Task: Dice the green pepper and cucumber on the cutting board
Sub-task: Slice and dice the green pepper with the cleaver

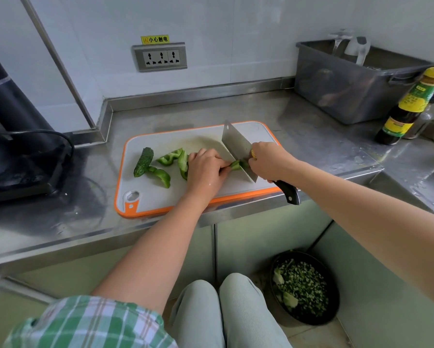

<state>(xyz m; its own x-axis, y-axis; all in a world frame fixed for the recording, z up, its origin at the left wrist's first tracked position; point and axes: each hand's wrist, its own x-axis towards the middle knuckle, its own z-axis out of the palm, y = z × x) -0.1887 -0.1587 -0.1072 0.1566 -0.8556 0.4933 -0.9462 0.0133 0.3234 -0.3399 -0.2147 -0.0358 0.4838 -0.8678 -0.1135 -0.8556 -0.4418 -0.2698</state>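
We cut a pepper strip [236, 165] on the cutting board [160, 197].
Our left hand [205, 169] pinches the strip while our right hand [271, 162] wraps the handle of the cleaver [236, 143], blade on the strip. Left of them lie one cucumber [143, 162] and three pepper pieces [169, 158]. A black bowl [336, 297] on the floor [306, 335] holds chopped greens [301, 285]; one grey bin [349, 96] on the desk [311, 136] holds clear ware we cannot identify.

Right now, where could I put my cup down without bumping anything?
Bare counter lies behind the cutting board, between it and the grey tub, and left of the board toward the black appliance. The board's middle is crowded: cucumber, pepper pieces, left hand, cleaver and right hand.
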